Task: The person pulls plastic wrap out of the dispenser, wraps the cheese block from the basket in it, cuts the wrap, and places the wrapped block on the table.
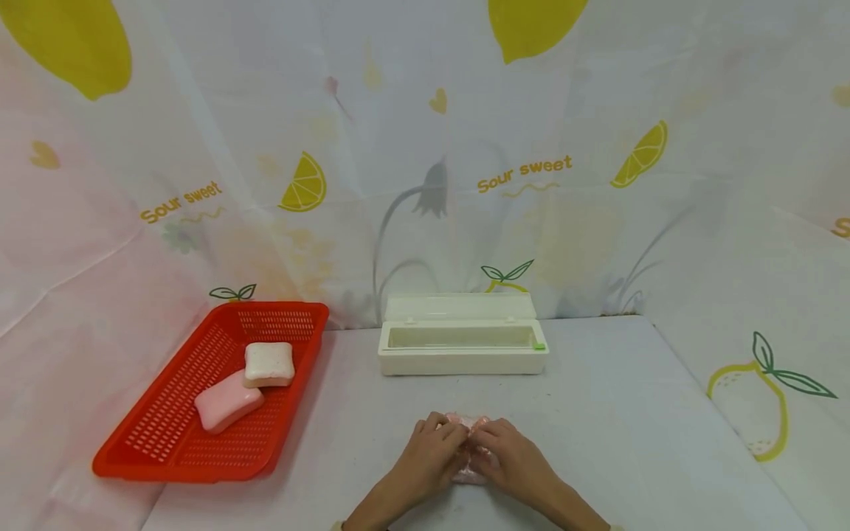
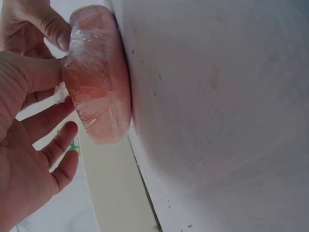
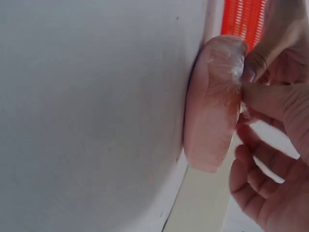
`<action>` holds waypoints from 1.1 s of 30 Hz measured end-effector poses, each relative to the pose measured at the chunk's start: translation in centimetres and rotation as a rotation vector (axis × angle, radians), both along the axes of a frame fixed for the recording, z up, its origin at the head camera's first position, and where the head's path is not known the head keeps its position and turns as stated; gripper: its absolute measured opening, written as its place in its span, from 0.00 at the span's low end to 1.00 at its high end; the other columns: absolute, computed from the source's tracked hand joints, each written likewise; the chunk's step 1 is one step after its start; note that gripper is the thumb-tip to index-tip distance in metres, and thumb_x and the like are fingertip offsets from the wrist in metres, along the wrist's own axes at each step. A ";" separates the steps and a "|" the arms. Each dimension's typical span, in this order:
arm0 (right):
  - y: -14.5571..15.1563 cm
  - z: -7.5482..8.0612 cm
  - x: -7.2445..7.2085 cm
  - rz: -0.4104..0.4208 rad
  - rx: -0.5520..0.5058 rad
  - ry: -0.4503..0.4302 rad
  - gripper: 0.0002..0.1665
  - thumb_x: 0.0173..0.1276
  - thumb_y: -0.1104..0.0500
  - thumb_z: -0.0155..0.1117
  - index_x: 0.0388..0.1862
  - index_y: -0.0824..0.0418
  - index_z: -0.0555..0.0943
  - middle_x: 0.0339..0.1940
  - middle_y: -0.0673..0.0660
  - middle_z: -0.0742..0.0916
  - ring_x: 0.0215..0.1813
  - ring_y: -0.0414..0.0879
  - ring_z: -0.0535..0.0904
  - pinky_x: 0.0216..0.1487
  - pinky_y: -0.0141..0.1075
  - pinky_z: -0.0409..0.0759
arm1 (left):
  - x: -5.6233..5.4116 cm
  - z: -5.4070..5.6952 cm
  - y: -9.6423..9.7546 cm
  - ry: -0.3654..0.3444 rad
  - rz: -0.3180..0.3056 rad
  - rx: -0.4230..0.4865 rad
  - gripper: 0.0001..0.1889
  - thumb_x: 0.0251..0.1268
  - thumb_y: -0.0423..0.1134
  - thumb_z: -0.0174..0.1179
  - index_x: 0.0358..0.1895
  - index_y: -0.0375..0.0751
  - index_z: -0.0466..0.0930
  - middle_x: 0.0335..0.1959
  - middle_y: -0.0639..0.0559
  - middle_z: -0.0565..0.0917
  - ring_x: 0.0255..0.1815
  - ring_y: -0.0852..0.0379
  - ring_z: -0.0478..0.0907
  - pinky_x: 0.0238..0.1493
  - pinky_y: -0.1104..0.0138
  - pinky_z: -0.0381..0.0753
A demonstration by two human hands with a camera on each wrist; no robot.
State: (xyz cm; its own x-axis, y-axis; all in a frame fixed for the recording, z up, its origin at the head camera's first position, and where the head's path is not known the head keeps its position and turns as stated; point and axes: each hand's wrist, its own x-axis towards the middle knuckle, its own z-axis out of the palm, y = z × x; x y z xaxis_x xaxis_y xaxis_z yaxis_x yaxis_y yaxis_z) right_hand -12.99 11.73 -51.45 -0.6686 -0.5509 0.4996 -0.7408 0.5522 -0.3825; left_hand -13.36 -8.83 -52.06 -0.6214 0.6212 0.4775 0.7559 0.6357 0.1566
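On the white table (image 1: 598,413), the wrapped soap (image 2: 104,89) was set midway between the left hand (image 1: 428,453) and the right hand (image 1: 514,457), just below both grips, its clear film (image 2: 89,43) being pinched by each at the top.

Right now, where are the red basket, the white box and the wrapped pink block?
Red basket (image 1: 289,405), head view: right side wall.
White box (image 1: 463,364), head view: front wall.
Wrapped pink block (image 2: 98,81), left wrist view: middle of its visible side.
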 end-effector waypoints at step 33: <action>1.9 0.1 -0.3 0.138 0.270 0.063 0.23 0.56 0.59 0.76 0.53 0.51 0.87 0.61 0.56 0.82 0.60 0.51 0.79 0.54 0.44 0.80 | -0.9 0.2 -2.3 -0.091 -0.244 -0.080 0.21 0.62 0.36 0.68 0.59 0.49 0.82 0.62 0.54 0.78 0.59 0.58 0.77 0.56 0.68 0.75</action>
